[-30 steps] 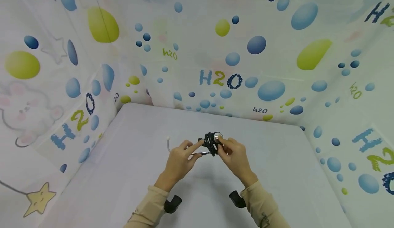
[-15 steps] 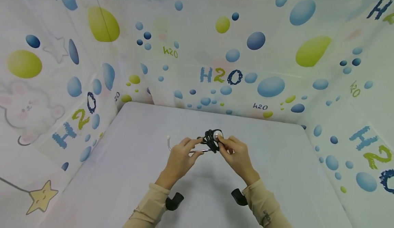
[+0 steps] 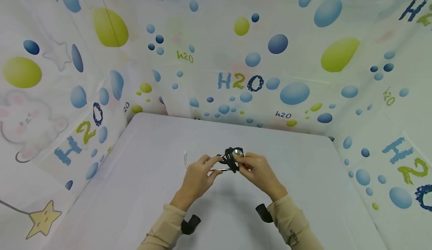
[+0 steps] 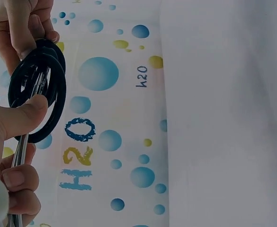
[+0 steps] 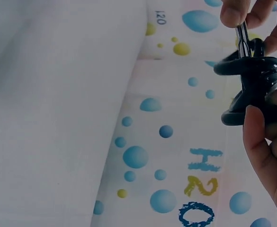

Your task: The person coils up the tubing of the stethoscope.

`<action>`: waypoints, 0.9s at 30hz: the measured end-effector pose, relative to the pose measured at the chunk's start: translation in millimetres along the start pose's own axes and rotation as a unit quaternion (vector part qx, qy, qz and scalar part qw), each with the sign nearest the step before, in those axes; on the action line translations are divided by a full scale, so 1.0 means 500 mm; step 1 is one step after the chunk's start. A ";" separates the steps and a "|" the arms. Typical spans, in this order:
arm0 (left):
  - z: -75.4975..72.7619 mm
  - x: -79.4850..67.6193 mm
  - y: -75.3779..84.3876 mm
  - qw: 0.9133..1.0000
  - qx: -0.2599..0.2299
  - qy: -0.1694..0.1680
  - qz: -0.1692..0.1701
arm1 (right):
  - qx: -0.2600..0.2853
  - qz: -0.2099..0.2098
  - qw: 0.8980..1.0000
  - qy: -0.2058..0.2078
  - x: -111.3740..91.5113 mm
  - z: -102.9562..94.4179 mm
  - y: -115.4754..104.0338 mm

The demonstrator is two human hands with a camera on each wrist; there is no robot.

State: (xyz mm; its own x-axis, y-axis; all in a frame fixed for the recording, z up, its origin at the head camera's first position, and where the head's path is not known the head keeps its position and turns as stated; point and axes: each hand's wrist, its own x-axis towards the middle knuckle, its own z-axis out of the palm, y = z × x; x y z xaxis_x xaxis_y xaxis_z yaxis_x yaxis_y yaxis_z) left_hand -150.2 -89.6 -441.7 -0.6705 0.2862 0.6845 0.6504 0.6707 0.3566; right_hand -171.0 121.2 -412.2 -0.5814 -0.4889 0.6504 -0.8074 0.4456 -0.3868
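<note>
A stethoscope (image 3: 231, 162) is held up above the table, its black tubing (image 4: 58, 101) wound in several loops round its metal ear tubes (image 4: 20, 153). My left hand (image 3: 197, 178) grips those ear tubes between thumb and fingers. One ear tube ends in a white ear tip (image 3: 185, 153) that sticks out past the left hand. At the other end of the bundle, my right hand (image 3: 260, 172) pinches the tubing beside the round silver chest piece (image 3: 237, 152). The right wrist view shows its thumb against the lower coil (image 5: 235, 117). Fingers partly hide the chest piece.
A white-covered table (image 3: 152, 141) lies under both hands. Behind and beside it hang white sheets printed with bubbles and lettering (image 3: 240, 81). A black curved piece sits at each sleeve cuff, one on the left (image 3: 191, 224) and one on the right (image 3: 264, 213).
The right fingers have shifted slightly on the chest piece and tubing, and the right wrist has swung a little outward. The left hand keeps its hold on the ear tubes.
</note>
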 end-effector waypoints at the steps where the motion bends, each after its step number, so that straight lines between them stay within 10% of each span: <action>1: -0.001 0.000 0.000 1.000 0.001 -0.002 0.000 | 0.003 -0.002 1.000 0.005 0.001 0.000 0.001; 8: -0.007 0.013 -0.001 1.000 0.005 -0.004 0.006 | 0.005 0.000 1.000 0.031 0.006 0.000 0.009; 21: -0.001 -0.001 -0.006 0.999 0.026 -0.006 0.025 | 0.029 0.093 0.992 -0.083 0.012 -0.007 -0.001; 27: -0.001 -0.009 -0.010 0.999 0.040 -0.001 0.023 | 0.047 0.104 0.993 -0.025 -0.003 0.026 0.005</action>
State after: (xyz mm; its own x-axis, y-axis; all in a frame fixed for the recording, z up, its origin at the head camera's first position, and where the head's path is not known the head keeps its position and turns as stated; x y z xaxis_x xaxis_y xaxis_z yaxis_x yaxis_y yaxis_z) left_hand -150.0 -94.7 -446.3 -0.6409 0.3199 0.6978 0.6501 0.7097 0.2717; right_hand -173.5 113.5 -422.5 -0.7384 -0.4314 0.5183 -0.6743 0.4695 -0.5700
